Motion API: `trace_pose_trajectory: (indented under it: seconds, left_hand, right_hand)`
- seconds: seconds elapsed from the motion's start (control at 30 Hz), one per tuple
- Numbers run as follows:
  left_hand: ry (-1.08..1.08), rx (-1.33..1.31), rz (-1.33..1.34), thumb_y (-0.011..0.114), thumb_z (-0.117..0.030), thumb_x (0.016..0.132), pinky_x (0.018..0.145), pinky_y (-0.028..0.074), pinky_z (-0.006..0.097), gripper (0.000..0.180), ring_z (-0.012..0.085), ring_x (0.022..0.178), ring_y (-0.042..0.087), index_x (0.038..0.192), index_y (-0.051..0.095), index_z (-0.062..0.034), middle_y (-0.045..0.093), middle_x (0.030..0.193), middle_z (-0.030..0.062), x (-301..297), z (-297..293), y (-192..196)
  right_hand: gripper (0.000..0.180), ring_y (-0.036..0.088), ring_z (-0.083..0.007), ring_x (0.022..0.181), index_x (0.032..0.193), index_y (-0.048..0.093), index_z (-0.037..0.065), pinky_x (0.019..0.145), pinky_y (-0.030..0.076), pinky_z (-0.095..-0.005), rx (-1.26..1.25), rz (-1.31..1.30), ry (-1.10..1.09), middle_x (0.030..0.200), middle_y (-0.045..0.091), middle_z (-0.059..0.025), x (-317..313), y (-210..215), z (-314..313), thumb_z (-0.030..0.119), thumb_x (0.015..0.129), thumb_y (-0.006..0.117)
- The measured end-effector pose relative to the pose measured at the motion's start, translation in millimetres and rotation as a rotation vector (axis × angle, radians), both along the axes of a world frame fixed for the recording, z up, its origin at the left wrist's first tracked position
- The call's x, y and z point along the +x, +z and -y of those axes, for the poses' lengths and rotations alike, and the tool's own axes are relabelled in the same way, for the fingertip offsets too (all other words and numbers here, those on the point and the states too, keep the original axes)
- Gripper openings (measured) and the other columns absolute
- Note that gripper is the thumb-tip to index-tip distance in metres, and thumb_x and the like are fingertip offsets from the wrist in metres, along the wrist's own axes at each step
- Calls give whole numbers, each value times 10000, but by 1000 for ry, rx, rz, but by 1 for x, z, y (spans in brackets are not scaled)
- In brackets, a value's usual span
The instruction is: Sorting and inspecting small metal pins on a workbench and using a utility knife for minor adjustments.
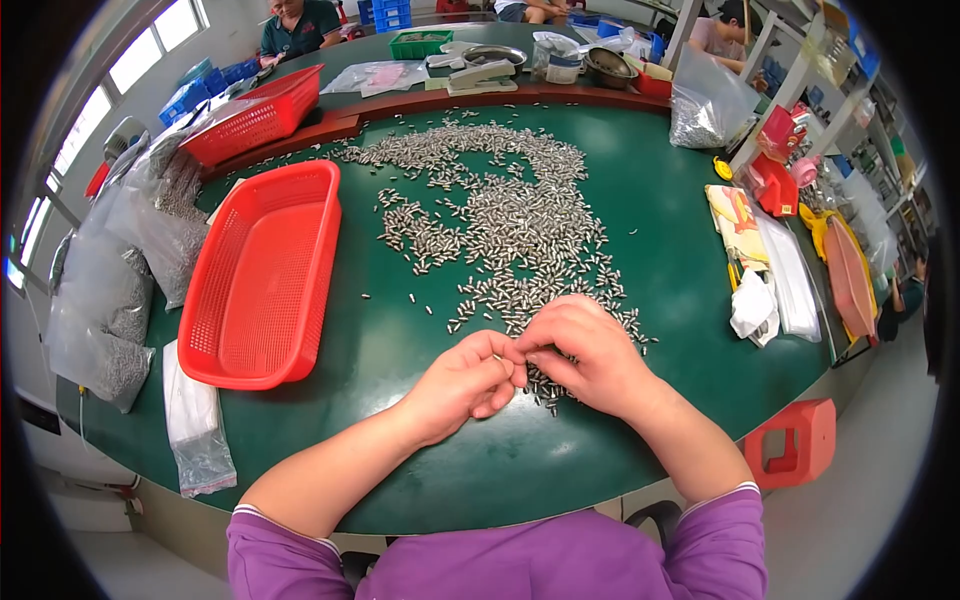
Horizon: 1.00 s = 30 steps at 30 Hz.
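Observation:
Both hands meet over the near edge of a wide heap of small silvery metal parts [530, 215] on the green table. My left hand [468, 380] is closed, its thumb and fingers pinched together. Only a tiny pale glint shows at its fingertips; what it holds is too small to name. Against those fingertips, my right hand [585, 350] is also closed in a pinch, with its fingers bent downward. Whatever lies between its thumb and fingers is hidden. Loose parts surround the right hand and lie partly under it.
An empty red plastic basket [265, 270] stands left of the heap. Bags of metal parts [105, 300] line the left edge, near a stack of clear plastic bags [195, 420]. Packaging and a crumpled white cloth [754, 305] lie right. A red stool [795, 443] stands beside the table. People sit beyond.

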<state>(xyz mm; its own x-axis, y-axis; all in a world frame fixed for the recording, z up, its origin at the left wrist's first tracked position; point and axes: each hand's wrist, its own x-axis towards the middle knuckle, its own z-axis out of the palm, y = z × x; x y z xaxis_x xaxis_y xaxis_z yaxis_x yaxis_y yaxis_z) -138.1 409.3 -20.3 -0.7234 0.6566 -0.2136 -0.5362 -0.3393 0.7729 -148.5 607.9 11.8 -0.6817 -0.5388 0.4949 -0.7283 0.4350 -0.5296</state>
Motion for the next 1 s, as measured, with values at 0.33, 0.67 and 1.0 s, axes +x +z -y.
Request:
trace_pose_trajectory:
  seconds: [0.33, 0.67, 1.0]
  left_hand:
    - [-61, -58, -52, 490, -185, 953, 464, 303, 186, 145, 58, 568, 414, 1012, 439, -64, 535, 865, 41, 0, 1, -1]
    - [-24, -34, -22, 429, -199, 969, 455, 317, 185, 130, 67, 575, 432, 988, 483, -82, 552, 833, 44, 0, 1, 2]
    - [-5, -39, 53, 399, -192, 964, 455, 340, 214, 191, 115, 578, 445, 958, 517, -41, 568, 830, 96, 1, -1, 5]
  right_hand:
    - [360, 604, -222, 863, 1087, 634, 142, 748, 491, -346, -63, 11, -10, 882, 646, -17, 1, -5, 0, 71, 738, 689]
    - [309, 611, -249, 865, 1065, 638, 110, 767, 488, -357, -130, -43, -171, 936, 653, -56, -3, -2, -2, 32, 766, 650]
    - [103, 546, -253, 918, 819, 645, 109, 807, 450, -369, 121, 11, -302, 899, 569, -36, -8, -9, -11, 93, 729, 692]
